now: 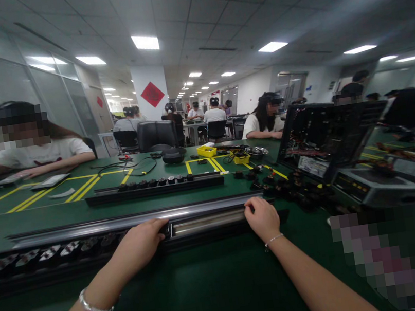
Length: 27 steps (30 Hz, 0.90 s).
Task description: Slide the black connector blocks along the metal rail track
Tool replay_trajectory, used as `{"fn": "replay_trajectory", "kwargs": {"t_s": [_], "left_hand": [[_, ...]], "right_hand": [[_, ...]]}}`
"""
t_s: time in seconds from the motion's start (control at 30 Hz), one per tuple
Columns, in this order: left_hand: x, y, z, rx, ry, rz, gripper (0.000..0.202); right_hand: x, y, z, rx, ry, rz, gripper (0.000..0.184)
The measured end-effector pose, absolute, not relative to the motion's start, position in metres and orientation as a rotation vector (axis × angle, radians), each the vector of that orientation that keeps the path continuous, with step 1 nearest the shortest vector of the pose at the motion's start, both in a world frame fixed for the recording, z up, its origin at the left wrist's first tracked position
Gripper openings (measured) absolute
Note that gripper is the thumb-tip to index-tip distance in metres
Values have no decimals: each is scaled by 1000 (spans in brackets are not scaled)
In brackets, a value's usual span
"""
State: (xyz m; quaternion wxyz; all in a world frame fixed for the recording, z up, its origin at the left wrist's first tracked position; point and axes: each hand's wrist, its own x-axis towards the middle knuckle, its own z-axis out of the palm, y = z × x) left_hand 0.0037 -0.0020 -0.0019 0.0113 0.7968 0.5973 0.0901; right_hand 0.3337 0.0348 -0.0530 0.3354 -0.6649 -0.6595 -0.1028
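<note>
Green worktop: black rail, well short of far edge. Left hand, right hand apart along it; can't tell grip.

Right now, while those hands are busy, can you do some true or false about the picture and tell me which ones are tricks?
1. The left hand is at the near black rail. True.

2. The right hand is inside the yellow tray. False: the right hand is at the near black rail, and the yellow tray is farther back.

3. The table is red. False: the table is green.

4. There is a bracelet on the left wrist. True.

5. The open computer case is on the picture's left side. False: it is on the right.

6. A red diamond hangs on a white pillar. True.
</note>
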Motion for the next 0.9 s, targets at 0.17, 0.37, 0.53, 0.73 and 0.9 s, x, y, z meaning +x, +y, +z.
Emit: {"fn": "replay_trajectory", "kwargs": {"t_s": [0.17,0.37,0.53,0.73,0.9], "left_hand": [[2,0,-3,2490,1843,300,44],[3,0,-2,2450,1847,291,45],[4,-2,-1,2445,1838,304,44],[5,-3,0,2446,1831,323,43],[6,-3,-1,2471,1798,327,43]], "right_hand": [[334,34,-52,-1730,-1724,-264,12],[334,34,-53,-1724,-1727,-275,13],[334,33,-52,-1732,-1726,-263,13],[334,33,-52,-1735,-1729,-258,13],[333,34,-52,-1737,-1725,-262,13]]}}
